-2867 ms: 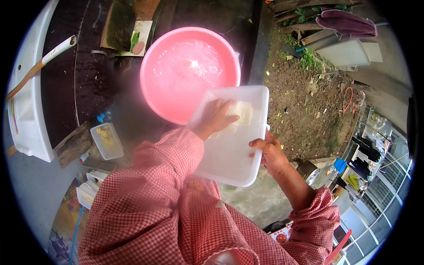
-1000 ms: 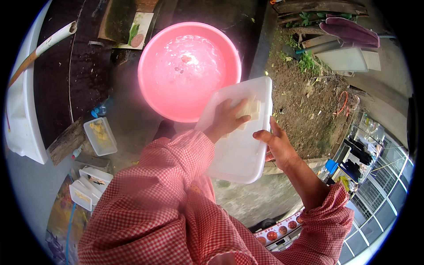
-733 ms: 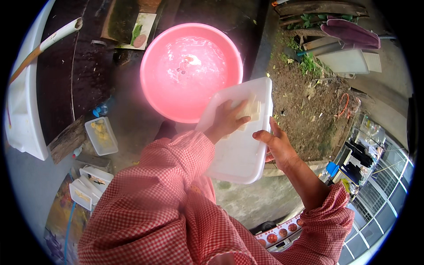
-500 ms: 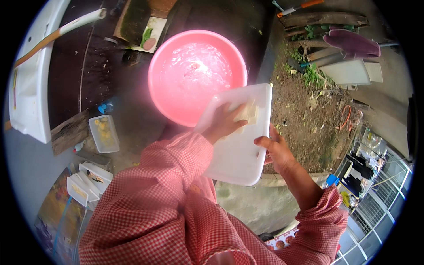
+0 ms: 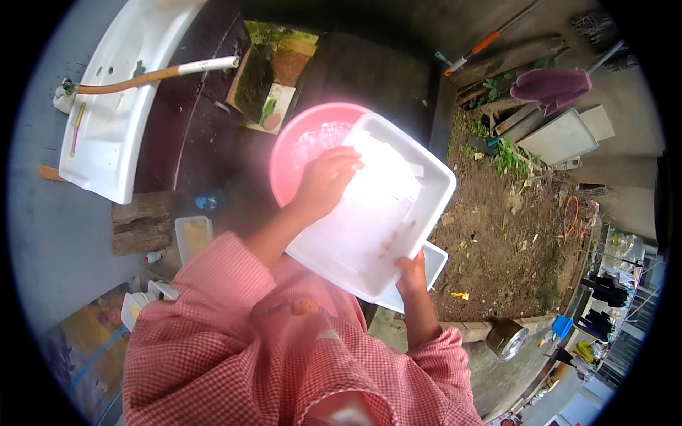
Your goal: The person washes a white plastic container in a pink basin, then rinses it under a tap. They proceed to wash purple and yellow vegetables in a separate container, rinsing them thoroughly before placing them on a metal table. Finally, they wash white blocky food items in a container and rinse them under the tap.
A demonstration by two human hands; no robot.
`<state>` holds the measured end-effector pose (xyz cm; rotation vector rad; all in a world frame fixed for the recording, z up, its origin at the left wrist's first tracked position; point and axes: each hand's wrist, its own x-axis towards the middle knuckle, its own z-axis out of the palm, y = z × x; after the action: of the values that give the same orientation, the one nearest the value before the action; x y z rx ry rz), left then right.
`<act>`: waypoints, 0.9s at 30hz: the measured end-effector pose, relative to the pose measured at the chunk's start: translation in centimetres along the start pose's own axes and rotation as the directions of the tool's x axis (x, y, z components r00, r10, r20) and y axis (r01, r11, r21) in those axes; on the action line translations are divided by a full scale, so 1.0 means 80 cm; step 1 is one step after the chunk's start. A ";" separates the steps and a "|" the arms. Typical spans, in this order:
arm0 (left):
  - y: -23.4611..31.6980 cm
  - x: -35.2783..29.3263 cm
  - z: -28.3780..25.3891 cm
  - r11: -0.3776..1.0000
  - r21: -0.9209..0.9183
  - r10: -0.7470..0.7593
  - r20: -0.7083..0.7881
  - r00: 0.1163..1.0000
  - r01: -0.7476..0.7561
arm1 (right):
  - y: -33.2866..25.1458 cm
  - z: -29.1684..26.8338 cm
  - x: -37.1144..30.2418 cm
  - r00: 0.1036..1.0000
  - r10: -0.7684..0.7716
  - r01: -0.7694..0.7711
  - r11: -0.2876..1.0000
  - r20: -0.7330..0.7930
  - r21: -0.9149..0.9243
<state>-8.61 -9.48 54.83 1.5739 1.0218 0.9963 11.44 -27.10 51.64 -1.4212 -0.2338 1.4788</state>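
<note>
1. Holding white tray tilted over pink basin; tray covers basin's right part.
2. Right hand: fingers clamped on tray's near rim, thumb inside.
3. Left hand: inside tray near its far-left edge, fingers curled together against the bottom; glare hides whether it holds anything.
4. A second white tray sits just beneath.
5. White sink and hose at far left; small tub on ground by left sleeve.

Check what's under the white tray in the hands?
Under the white tray: a second white tray's corner shows by the right hand. The pink basin lies beneath the far end; its right part is covered.
</note>
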 end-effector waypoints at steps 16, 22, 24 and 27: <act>0.039 0.050 -0.673 0.219 0.945 0.530 -0.324 0.783 0.243 | 0.031 0.232 0.087 0.972 -0.235 0.233 0.952 -0.012 0.201; -0.033 0.071 -0.890 0.284 0.954 0.308 -0.181 0.934 0.092 | 0.044 0.307 0.084 0.976 -0.213 0.220 0.951 -0.055 0.218; -0.027 0.076 -0.892 0.272 0.962 0.262 -0.103 0.960 0.029 | 0.037 0.321 0.075 0.978 -0.195 0.209 0.947 -0.080 0.245; -0.021 0.089 -0.892 0.369 0.928 0.216 -0.126 0.968 0.038 | 0.040 0.330 0.070 0.963 -0.227 0.257 0.937 -0.147 0.236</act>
<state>-73.69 17.91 67.62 2.4985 1.9040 0.6448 -10.76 -11.52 53.31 -1.2198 -0.1357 1.1731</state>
